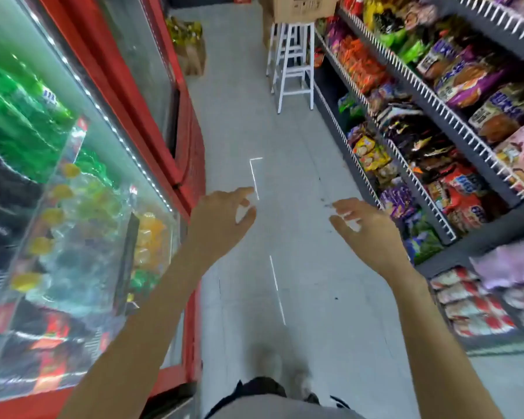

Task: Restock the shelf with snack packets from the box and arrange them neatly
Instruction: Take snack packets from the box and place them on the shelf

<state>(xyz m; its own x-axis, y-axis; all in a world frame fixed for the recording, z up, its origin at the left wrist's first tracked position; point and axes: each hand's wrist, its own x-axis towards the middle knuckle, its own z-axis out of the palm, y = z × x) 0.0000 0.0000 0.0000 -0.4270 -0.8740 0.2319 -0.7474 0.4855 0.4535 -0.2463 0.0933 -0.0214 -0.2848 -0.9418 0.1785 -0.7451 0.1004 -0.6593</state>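
**Hands empty, heading for the box**

Both hands hang out in front of me over the aisle floor point(285, 131), holding nothing: my left hand point(221, 219) and right hand point(366, 228) have loosely curled fingers. The box point(303, 7) sits on a white stool point(294, 62) at the far end, against the shelf point(436, 107) on my right, whose tiers already carry snack packets point(463, 86). I judge I am between packets; next I must reach the box and grip one.
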